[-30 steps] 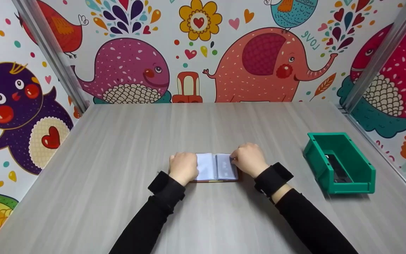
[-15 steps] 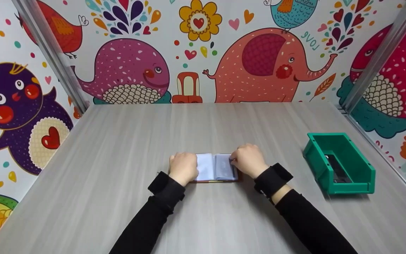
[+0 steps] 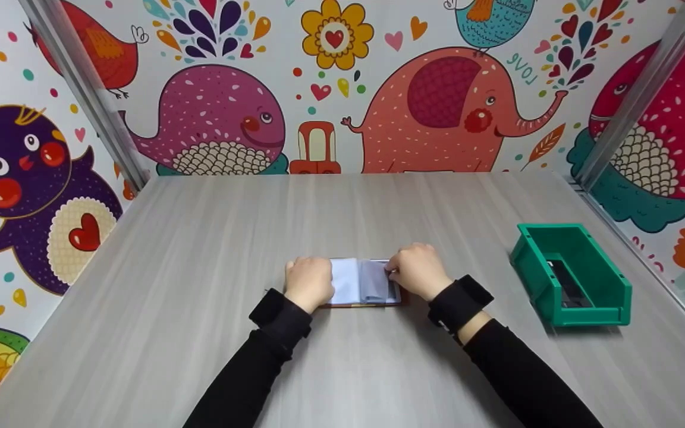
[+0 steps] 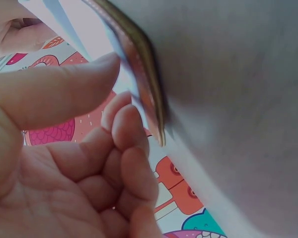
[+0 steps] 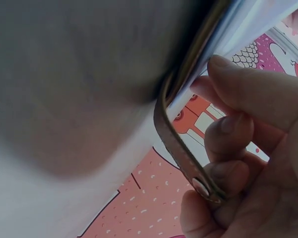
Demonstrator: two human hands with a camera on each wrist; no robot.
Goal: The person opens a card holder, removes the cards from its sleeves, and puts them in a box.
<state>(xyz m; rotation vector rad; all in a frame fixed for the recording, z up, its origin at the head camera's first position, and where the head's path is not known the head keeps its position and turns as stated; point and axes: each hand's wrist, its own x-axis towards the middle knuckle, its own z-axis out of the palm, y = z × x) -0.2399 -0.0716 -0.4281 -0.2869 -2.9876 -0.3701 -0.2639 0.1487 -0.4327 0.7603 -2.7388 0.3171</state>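
Note:
A small card holder (image 3: 343, 282) lies spread on the table, with pale plastic sleeves inside and a brown stitched cover (image 4: 148, 74). My left hand (image 3: 309, 282) grips its left side; in the left wrist view the thumb presses on the inner page and curled fingers meet the edge. At the other side, my right hand (image 3: 421, 271) pinches a clear sleeve page (image 3: 373, 282), which bends up toward the left. A brown strap (image 5: 175, 144) with a metal snap reaches down against the lower fingers in the right wrist view.
To the right stands a green plastic bin (image 3: 607, 270) with a dark flat object (image 3: 565, 284) inside. The wood-grain table (image 3: 211, 238) ends at cartoon-printed walls behind and at both sides.
The clear sleeve page has lifted and bent leftward, showing more beneath it at the right. My right fingers have shifted slightly left; the left hand has stayed in place.

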